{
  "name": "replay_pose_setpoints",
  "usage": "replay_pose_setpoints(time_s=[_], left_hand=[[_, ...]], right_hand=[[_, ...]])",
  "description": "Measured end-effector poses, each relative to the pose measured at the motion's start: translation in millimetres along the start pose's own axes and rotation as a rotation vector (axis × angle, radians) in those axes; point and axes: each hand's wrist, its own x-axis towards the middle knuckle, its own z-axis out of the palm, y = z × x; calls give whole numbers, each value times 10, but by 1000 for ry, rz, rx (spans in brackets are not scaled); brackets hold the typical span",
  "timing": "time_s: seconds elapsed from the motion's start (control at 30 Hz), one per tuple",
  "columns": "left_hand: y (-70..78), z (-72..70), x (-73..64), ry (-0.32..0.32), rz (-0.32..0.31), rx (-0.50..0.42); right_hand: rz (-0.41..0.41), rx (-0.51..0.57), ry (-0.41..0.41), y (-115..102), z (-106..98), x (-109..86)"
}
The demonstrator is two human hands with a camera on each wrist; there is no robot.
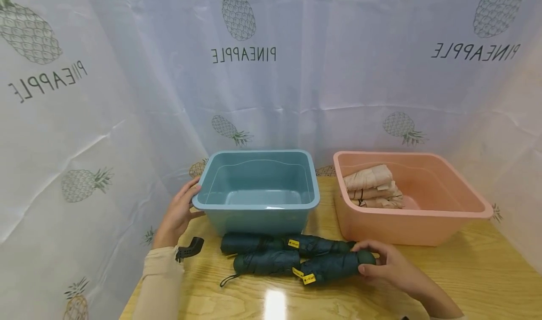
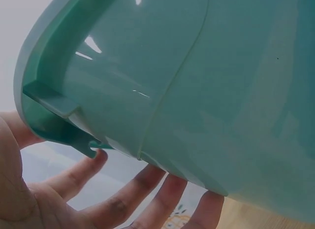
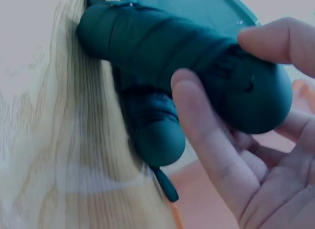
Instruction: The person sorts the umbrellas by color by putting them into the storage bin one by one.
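Note:
Several folded dark teal umbrellas lie in front of a blue plastic tub (image 1: 256, 221). My right hand (image 1: 391, 268) holds the rounded end of the front right umbrella (image 1: 328, 268), thumb and fingers on either side of it. In the right wrist view, this umbrella (image 3: 162, 47) slants above another umbrella (image 3: 160, 140). The front left umbrella (image 1: 267, 262) has a wrist loop; behind lie a left umbrella (image 1: 245, 242) and a right umbrella (image 1: 319, 245). At the tub's left side is my left hand (image 1: 179, 214), its fairly straight fingers (image 2: 123, 202) touching the outer wall below the rim.
A pink tub (image 1: 394, 228) stands at the right, with several beige wrapped bundles (image 1: 372, 186) in its left part. Yellow tags (image 1: 309, 278) hang from the umbrellas. A pineapple-print curtain (image 1: 271, 89) encloses the wooden table (image 1: 228, 301) at the back and sides.

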Motion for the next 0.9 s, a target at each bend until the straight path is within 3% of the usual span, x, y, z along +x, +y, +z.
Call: replay_pose_setpoints(time_s=[0.33,0.67,0.9], left_hand=[[-13,20,6,7,5,-22],[-21,10,10,0,-9,-44],[-18,18,6,-3,2,-44]], right_hand=[[-19,11,88,-81,64,37],[-72,101,46,-191,133,54],[-101,97,43,-252,146,68]])
